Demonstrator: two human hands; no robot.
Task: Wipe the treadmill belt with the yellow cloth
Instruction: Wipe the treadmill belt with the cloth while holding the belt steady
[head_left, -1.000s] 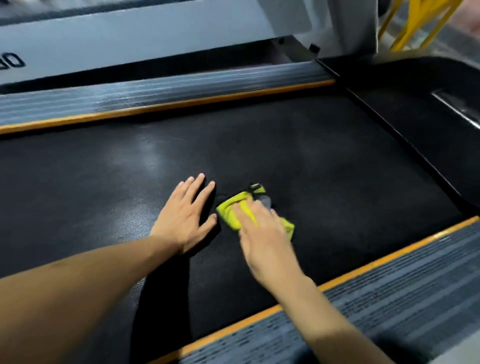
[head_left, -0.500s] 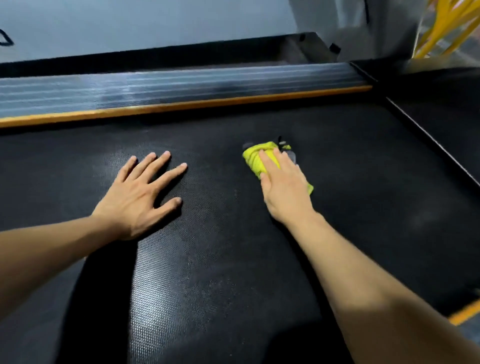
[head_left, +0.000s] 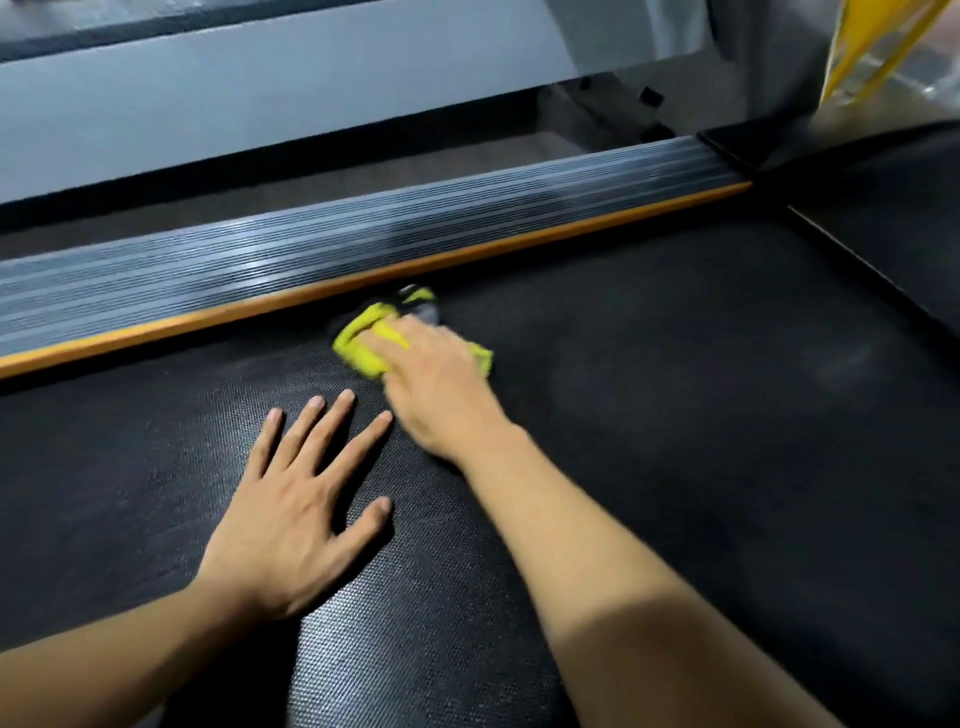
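Observation:
The black textured treadmill belt (head_left: 675, 415) fills most of the view. My right hand (head_left: 441, 384) presses a bunched yellow cloth (head_left: 363, 343) flat onto the belt, close to the far orange edge strip (head_left: 311, 296). Part of the cloth is hidden under my fingers; a corner shows at the right of the hand. My left hand (head_left: 296, 514) lies flat on the belt with fingers spread, just nearer to me and left of the right hand, holding nothing.
Beyond the orange strip runs a ribbed grey side rail (head_left: 311, 244), then a grey panel (head_left: 260, 104). A black motor cover (head_left: 893, 218) bounds the belt at the right. Yellow bars (head_left: 872, 47) stand at top right.
My right hand has pushed the cloth across the belt from near the close side rail to the far orange strip. My left hand stayed flat on the belt. The view has shifted.

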